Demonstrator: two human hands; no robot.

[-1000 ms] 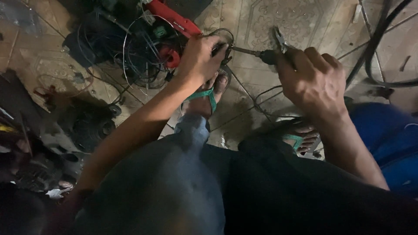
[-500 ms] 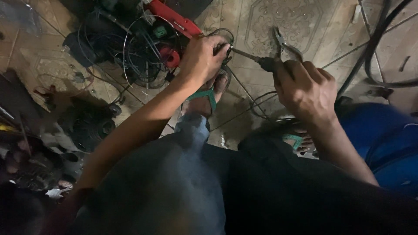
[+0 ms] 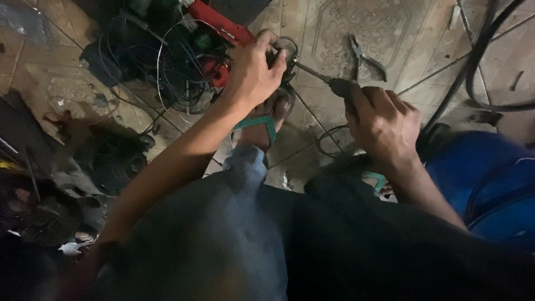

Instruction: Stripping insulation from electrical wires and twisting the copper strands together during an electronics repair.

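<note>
The person sat low over a patterned tiled floor (image 3: 356,28), knees in dark trousers filling the bottom of the view. The left hand (image 3: 253,72) was closed around a small dark part (image 3: 281,53) with a loop of wire at its top, pinching it just above the left foot (image 3: 267,120), which wore a teal-strapped sandal (image 3: 256,124). The right hand (image 3: 382,122) was clenched in a fist around the handle of a screwdriver (image 3: 329,81), whose thin metal shaft ran up and left so that its tip met the part held in the left hand; the exact contact point was too dark to make out. A pair of pliers (image 3: 362,56) lay on the floor just beyond the right hand, its handles spread, apart from both hands. Toward the far left of the floor sat a tangle of thin wires (image 3: 167,61) over dark clutter, with a red tool body (image 3: 220,25) lying beside the left hand's knuckles. A thick black cable (image 3: 473,67) curved along the far right of the floor, and a blue plastic container (image 3: 490,184) stood near the right forearm. The near left corner was filled with dim debris that could not be identified.
</note>
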